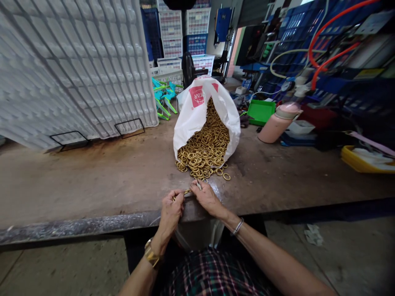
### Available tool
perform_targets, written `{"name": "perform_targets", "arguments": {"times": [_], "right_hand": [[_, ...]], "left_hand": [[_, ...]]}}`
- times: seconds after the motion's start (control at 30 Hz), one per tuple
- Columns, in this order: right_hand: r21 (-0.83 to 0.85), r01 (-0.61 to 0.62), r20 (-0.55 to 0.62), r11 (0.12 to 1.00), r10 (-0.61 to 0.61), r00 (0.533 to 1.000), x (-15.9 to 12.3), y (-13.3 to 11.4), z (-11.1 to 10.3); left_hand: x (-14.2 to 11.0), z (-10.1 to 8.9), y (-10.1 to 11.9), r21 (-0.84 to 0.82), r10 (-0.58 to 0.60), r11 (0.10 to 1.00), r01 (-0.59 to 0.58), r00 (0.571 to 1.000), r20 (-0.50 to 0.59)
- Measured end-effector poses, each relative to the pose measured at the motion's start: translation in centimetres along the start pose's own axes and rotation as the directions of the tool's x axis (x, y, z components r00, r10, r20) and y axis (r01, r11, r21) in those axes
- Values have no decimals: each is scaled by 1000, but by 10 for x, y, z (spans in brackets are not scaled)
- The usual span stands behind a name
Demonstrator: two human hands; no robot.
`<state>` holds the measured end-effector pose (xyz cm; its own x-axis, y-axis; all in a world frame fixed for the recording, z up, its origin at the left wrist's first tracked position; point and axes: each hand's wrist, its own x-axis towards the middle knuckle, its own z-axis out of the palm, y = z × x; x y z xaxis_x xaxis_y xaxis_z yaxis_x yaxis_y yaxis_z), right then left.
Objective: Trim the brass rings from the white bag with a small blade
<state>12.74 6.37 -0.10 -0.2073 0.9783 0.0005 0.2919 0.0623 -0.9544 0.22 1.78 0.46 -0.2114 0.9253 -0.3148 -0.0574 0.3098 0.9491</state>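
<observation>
A white plastic bag lies open on the worn workbench, spilling a heap of gold rings toward me. At the bench's near edge my left hand is closed, pinching a gold ring between its fingers. Close beside it, my right hand is closed on a small thin metal tool, its tip at the same ring. A few loose rings lie just beyond my hands.
A large white moulded panel leans on the bench at left. A pink flask, green tray and yellow tray sit at right. Stacked crates and a fan stand behind. Red hoses hang at right.
</observation>
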Motion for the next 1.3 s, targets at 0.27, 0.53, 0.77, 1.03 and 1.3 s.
{"name": "perform_targets", "arguments": {"times": [0.27, 0.53, 0.77, 1.03, 1.3], "right_hand": [[77, -49, 7, 996, 49, 999, 1, 4, -1], [0, 49, 55, 999, -49, 997, 0, 9, -1], [-73, 102, 58, 992, -98, 993, -3, 6, 2], [27, 29, 105, 999, -32, 994, 1, 4, 0], [20, -17, 186, 1000, 13, 982, -2, -1, 0]], "left_hand": [[2, 4, 4, 163, 47, 985, -55, 997, 54], [6, 0, 1, 72, -22, 997, 19, 998, 53], [5, 0, 0, 60, -1, 998, -1, 1000, 23], [0, 0, -2, 81, 121, 989, -123, 992, 21], [1, -2, -2, 52, 124, 991, -127, 991, 41]]}}
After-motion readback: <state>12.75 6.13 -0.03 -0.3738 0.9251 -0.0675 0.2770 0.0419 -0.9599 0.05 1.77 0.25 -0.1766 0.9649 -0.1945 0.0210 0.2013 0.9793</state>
